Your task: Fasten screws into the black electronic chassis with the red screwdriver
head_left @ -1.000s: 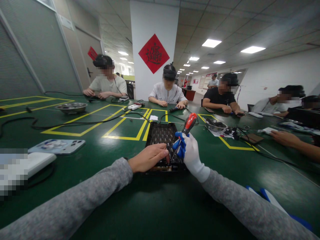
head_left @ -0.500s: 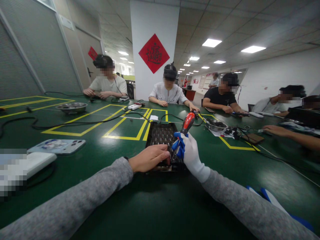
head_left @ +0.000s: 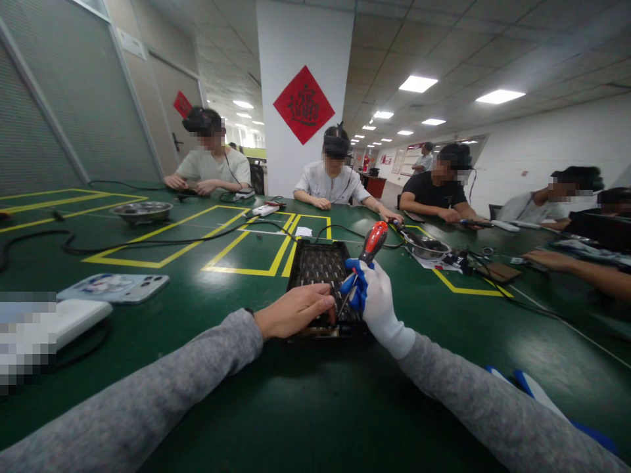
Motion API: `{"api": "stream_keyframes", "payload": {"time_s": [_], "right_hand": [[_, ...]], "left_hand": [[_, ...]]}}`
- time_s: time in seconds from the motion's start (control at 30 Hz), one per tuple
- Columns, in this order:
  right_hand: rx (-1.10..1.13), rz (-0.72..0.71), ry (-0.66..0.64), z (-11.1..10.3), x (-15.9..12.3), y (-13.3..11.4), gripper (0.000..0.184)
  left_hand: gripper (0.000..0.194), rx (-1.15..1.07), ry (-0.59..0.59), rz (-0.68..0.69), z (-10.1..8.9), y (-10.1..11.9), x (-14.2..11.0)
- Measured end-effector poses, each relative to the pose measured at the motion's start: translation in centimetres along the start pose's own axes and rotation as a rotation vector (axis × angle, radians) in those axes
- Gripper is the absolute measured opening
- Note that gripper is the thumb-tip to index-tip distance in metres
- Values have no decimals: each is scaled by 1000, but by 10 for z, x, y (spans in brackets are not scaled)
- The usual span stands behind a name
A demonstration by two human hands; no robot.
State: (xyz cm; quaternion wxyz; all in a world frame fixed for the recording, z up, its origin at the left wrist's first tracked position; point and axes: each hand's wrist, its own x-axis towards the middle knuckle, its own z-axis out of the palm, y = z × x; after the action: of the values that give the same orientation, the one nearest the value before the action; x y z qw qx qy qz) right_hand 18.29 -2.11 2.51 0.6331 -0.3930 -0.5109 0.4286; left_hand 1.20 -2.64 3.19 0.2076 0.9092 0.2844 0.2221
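Note:
A black rectangular tray (head_left: pixel 298 264) with rows of small shiny bits inside lies on the green table in front of me. My right hand (head_left: pixel 378 297), in a white and blue glove, grips a screwdriver (head_left: pixel 373 242). Its red and black handle points up, and the thin shaft slants down into the tray. My left hand (head_left: pixel 299 310) is bare and rests over the tray's near part, close to the shaft's lower end. Its fingers are bent together and pointed down; what is at the fingertips is hidden. The screwdriver's tip is too small to make out.
At left lie a phone (head_left: pixel 114 288) and a white device (head_left: pixel 81 322). Metal bowls stand at the far left (head_left: pixel 142 211) and right (head_left: pixel 428 247). A black cable (head_left: pixel 162 243) crosses the table. A blue and white glove (head_left: pixel 547 397) lies at right. Several people sit around the table.
My right hand and the screwdriver have shifted slightly to the right, with the handle leaning a little more. My left hand stays in place. The person opposite has moved a hand to the right.

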Motion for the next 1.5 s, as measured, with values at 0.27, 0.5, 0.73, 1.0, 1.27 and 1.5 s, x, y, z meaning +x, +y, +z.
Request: {"api": "stream_keyframes", "payload": {"time_s": [0.27,0.5,0.73,1.0,1.27,1.5], "right_hand": [[6,-36,8,1,1,-2,36],[-7,-53,21,2,0,-4,37],[-19,-16,9,3,0,-5,36],[-56,-40,14,3,0,-5,33],[-51,-44,25,3,0,-4,34],[-68,-63,37,1,0,-3,35]], "left_hand": [[32,-147,78,-106,1,-13,13],[36,-226,65,-101,1,-11,21],[54,-282,90,-84,0,-8,15],[62,-300,45,-65,2,-5,14],[62,-294,26,-80,2,-5,14],[63,-307,23,-96,4,-5,13]]}}
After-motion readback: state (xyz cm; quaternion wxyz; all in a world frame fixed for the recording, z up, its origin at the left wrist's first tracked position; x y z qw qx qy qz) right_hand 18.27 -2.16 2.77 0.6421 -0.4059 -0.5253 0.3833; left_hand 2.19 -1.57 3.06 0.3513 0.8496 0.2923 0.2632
